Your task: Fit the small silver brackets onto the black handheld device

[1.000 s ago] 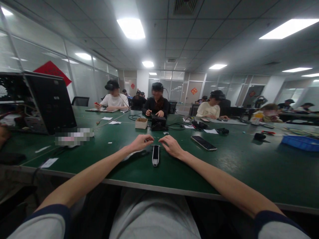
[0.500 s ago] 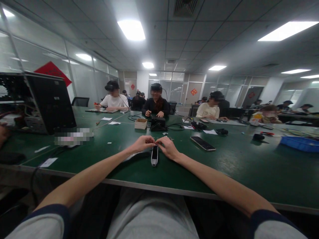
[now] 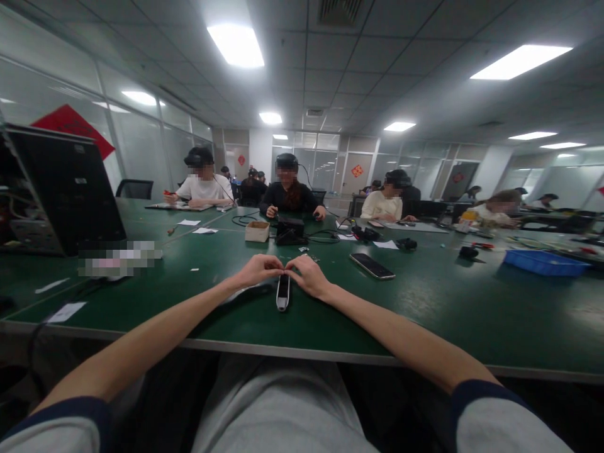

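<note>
A slim black and white handheld device [image 3: 282, 293] lies lengthwise on the green table [image 3: 425, 314] in front of me. My left hand [image 3: 257, 270] and my right hand [image 3: 307, 274] meet at its far end, fingertips pinched together and touching each other there. Whatever small thing they pinch is too small to make out. Both forearms stretch out over the table's near edge.
A black phone [image 3: 372, 265] lies right of my hands. A small cardboard box [image 3: 257, 231] and a black device with cables [image 3: 289, 231] stand further back. An open computer case [image 3: 56, 189] stands at the left, a blue tray [image 3: 545, 262] at the right. Several people sit across the table.
My hands were apart on either side of the device's far end; they have come together and now touch at the fingertips. The view has shifted slightly to the right.
</note>
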A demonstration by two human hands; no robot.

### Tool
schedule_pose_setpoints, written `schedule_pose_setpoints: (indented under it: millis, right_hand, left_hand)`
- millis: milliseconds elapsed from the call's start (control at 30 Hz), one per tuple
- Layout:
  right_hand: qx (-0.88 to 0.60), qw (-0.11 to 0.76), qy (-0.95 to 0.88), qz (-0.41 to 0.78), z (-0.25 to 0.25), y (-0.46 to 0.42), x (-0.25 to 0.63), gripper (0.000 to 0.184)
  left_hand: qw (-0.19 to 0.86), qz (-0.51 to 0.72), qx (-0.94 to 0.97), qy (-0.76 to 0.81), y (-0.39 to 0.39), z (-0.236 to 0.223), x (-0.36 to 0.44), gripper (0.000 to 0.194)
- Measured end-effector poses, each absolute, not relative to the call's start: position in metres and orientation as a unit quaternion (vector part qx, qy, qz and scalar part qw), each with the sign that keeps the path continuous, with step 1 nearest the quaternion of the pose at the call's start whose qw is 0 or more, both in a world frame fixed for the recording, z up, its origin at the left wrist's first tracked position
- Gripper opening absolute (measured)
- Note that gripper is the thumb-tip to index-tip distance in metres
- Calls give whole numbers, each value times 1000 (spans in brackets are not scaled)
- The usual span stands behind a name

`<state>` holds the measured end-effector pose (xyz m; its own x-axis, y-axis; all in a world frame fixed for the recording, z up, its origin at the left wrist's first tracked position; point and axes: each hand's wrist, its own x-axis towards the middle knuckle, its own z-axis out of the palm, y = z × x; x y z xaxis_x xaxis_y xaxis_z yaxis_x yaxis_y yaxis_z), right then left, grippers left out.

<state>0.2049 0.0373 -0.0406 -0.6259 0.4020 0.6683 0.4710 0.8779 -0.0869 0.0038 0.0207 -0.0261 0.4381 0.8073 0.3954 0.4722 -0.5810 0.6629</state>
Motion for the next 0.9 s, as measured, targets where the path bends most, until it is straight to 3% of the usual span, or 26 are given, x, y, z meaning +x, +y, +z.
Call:
schedule_pose_setpoints:
  millis: [333, 533, 700, 900]
  right_hand:
    - [-271, 335, -899, -75, -37, 38, 210, 13]
    - [-337, 265, -900, -82, -42, 49, 219, 9]
    - [-341, 218, -912, -64, -47, 53, 221, 11]
    - [-330, 233, -913, -50, -49, 55, 220, 15]
  left_hand:
    - [164, 325, 838, 407, 25, -20, -6, 25]
    - [131, 281, 841, 443, 38, -25, -23, 22]
    - [151, 244, 848, 445, 44, -32, -28, 21]
    - [185, 267, 839, 437, 44, -35, -26, 24]
